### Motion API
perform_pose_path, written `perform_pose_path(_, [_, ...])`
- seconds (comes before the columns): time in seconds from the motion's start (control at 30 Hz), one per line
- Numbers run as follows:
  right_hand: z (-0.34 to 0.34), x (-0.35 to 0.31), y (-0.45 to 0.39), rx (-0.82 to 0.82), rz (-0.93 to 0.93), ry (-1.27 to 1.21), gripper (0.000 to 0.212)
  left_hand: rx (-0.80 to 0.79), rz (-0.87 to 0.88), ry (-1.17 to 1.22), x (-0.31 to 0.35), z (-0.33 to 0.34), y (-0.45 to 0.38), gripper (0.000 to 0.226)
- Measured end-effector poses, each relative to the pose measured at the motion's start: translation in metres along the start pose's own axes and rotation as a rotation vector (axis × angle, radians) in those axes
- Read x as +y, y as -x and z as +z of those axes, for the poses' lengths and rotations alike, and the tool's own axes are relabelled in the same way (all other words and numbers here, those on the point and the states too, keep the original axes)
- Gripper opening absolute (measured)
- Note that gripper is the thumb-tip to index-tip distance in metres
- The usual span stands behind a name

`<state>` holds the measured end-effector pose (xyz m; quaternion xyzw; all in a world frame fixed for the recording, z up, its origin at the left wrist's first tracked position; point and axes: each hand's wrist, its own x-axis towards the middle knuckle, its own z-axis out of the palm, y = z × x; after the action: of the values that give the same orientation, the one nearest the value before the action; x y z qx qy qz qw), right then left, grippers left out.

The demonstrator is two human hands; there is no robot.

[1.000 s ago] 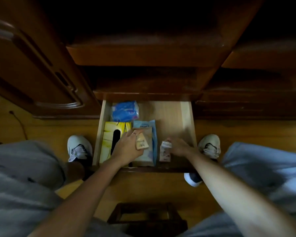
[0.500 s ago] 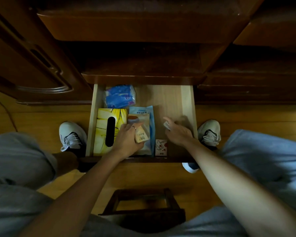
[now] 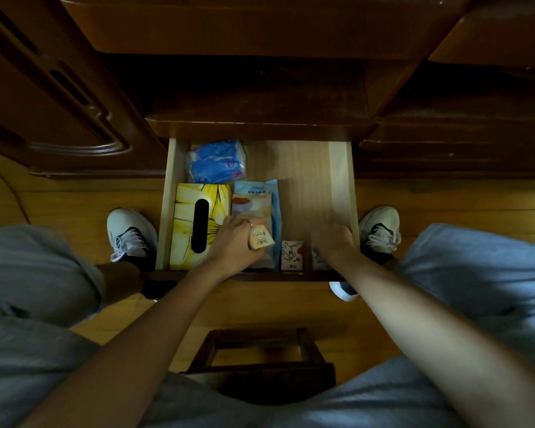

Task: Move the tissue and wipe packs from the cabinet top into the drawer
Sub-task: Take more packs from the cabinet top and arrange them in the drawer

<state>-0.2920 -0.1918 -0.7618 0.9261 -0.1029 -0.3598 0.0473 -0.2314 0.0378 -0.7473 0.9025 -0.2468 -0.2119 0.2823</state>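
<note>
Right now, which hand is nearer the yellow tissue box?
Left. The left hand rests at the yellow tissue box's right edge, gripping a small pack; the right hand is across the drawer.

The drawer [image 3: 309, 180] is pale raw-looking wood, matt with a fine grain. The cabinet [image 3: 260, 97] around it is dark varnished wood with a soft gloss. The blue tissue pack [image 3: 218, 161] has shiny crinkled plastic wrap. The yellow tissue box [image 3: 186, 223] looks like printed cardboard, smooth. The floor [image 3: 445, 199] is yellow wooden boards with a slight sheen. The trousers [image 3: 476, 273] are soft matt cloth.
</note>
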Motion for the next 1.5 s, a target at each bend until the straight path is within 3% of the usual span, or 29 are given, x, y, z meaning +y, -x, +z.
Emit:
perform_pose_path(0.17, [-0.003,0.006,-0.008,-0.016,-0.007,-0.37,0.01,0.0,-0.01,-0.004,-0.004,0.004,-0.002,0.067])
perform_pose_path(0.27, [-0.014,0.014,-0.013,-0.053,-0.004,-0.401,0.019,0.004,0.017,0.018,-0.002,0.005,-0.006,0.069])
perform_pose_path(0.33, [-0.034,0.018,-0.015,0.001,-0.013,-0.419,0.011,-0.009,0.032,0.078,0.005,0.005,-0.01,0.076])
perform_pose_path(0.37, [-0.046,0.02,-0.015,0.039,-0.042,-0.481,0.019,-0.017,0.032,0.122,0.011,0.004,-0.013,0.083])
perform_pose_path(0.4, [-0.059,0.023,-0.013,0.04,-0.088,-0.617,0.03,-0.023,0.033,0.158,0.019,0.005,-0.017,0.092])
perform_pose_path(0.5, [-0.082,0.031,0.001,-0.2,-0.208,-1.087,0.044,-0.012,0.053,0.245,0.044,0.012,-0.027,0.112])
perform_pose_path(0.6, [-0.073,0.04,0.01,-0.159,-0.236,-0.984,0.046,-0.018,0.136,0.309,0.059,0.025,-0.031,0.118])
perform_pose_path(0.7, [-0.068,0.05,0.005,-0.033,-0.22,-0.628,0.044,-0.066,0.156,0.188,0.053,0.036,-0.032,0.111])
perform_pose_path(0.83, [-0.065,0.049,0.0,0.307,-0.224,0.218,0.035,-0.142,0.042,-0.09,0.033,0.035,-0.04,0.055])
perform_pose_path(0.93, [-0.055,0.039,-0.001,0.347,-0.255,0.414,0.035,-0.175,0.046,-0.303,0.025,0.036,-0.038,0.031])
perform_pose_path(1.1, [-0.045,0.033,-0.017,0.373,-0.207,0.29,0.041,-0.363,0.037,-0.303,0.027,0.046,-0.031,0.038])
perform_pose_path(1.23, [-0.034,0.032,-0.031,0.405,-0.182,-0.123,0.024,-0.455,0.045,-0.346,0.026,0.047,-0.029,0.042])
perform_pose_path(1.37, [-0.024,0.018,-0.034,0.175,-0.141,-0.486,0.019,-0.464,0.045,-0.289,0.026,0.043,-0.029,0.037])
perform_pose_path(1.5, [-0.016,0.007,-0.034,0.081,-0.097,-0.469,0.042,-0.474,-0.001,-0.264,0.028,0.046,-0.029,0.037])
